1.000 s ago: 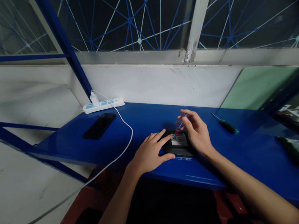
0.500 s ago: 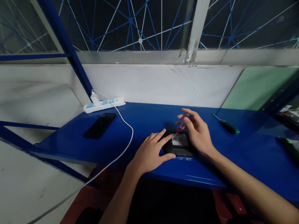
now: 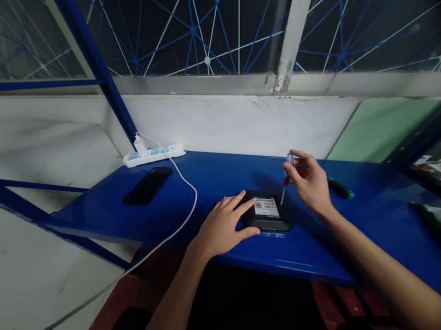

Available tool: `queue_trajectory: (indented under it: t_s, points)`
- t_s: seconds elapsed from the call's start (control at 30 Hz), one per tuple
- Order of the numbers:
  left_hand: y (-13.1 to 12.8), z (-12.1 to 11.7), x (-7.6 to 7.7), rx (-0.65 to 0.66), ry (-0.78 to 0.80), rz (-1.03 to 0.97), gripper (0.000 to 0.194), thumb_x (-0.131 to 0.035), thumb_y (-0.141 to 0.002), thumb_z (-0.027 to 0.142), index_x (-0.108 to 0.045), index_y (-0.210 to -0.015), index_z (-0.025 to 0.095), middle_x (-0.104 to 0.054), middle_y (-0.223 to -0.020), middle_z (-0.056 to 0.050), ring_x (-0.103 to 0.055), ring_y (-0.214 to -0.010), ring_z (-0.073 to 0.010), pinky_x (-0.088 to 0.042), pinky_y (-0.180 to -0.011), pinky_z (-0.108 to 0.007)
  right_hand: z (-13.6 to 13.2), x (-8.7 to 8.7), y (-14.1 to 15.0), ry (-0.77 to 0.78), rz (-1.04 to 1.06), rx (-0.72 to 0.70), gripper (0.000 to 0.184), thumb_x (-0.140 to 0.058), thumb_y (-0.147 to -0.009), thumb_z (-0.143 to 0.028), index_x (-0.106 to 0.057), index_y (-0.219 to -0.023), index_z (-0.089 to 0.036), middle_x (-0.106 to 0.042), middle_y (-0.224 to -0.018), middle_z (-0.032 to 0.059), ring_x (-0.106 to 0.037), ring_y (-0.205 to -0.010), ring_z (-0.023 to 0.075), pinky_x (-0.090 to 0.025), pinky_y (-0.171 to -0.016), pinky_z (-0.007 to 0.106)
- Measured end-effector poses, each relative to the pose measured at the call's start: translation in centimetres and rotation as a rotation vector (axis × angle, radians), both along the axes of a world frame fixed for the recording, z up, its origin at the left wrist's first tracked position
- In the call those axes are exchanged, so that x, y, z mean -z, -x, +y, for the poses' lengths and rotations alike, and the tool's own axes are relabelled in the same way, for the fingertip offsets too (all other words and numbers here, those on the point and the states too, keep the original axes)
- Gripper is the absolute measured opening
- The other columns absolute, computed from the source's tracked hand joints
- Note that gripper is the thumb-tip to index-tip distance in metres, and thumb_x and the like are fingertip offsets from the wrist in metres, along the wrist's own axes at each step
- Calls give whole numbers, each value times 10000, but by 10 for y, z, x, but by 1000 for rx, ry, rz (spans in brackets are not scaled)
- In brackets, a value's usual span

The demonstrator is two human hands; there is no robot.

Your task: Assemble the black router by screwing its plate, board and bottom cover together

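A flat black box-shaped device (image 3: 272,224) with a white printed label (image 3: 267,207) on its upper face lies on the blue table. My left hand (image 3: 224,223) rests on the left side of the device, its fingers spread and the thumb along the near edge. In my right hand (image 3: 309,179) is a screwdriver (image 3: 286,177) with a clear and red handle, pinched between thumb and fingers. The shaft points down, its tip at the right side of the device. Whether the tip touches the device, I cannot tell.
A black phone (image 3: 147,186) lies at the left, before a white power strip (image 3: 154,154) with a plug. Its white cable (image 3: 188,214) hangs across the front edge. A green-handled screwdriver (image 3: 340,188) lies right of my right hand. A dark green and white bag (image 3: 439,224) sits far right.
My right hand has moved right with the screwdriver, from the left part of the device to its right side. The screwdriver now stands more upright. The left hand has stayed in place.
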State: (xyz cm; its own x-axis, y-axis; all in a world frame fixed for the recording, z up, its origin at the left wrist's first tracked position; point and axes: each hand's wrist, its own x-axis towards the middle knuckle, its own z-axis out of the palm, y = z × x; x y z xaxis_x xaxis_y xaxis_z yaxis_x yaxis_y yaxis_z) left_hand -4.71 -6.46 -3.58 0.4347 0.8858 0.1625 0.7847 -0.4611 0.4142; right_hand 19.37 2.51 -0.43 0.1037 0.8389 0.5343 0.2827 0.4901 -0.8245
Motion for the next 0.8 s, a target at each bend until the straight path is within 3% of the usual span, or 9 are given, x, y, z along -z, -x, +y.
queue_trajectory:
  t_s: [0.27,0.8]
  points:
    - [0,-1,-3,-18,37,2,706,-515,-917,706,-314,-1532,426,-230,-1655,21,-284,-1473,-432,-353,-1129,-661,23,14,-38,132,-364,132,504,-595,-885,-513,-582,-1258,-173,-679,-894,49,-655,-605,165,-509,-639,341]
    - [0,-2,-4,-24,27,4,693,-521,-918,697,-335,-1525,417,-247,-1650,20,-298,-1472,-418,-355,-1137,-641,32,45,-41,124,-767,89,379,-641,-819,-427,-704,-1084,-164,-713,-824,90,-657,-731,234,-516,-725,386]
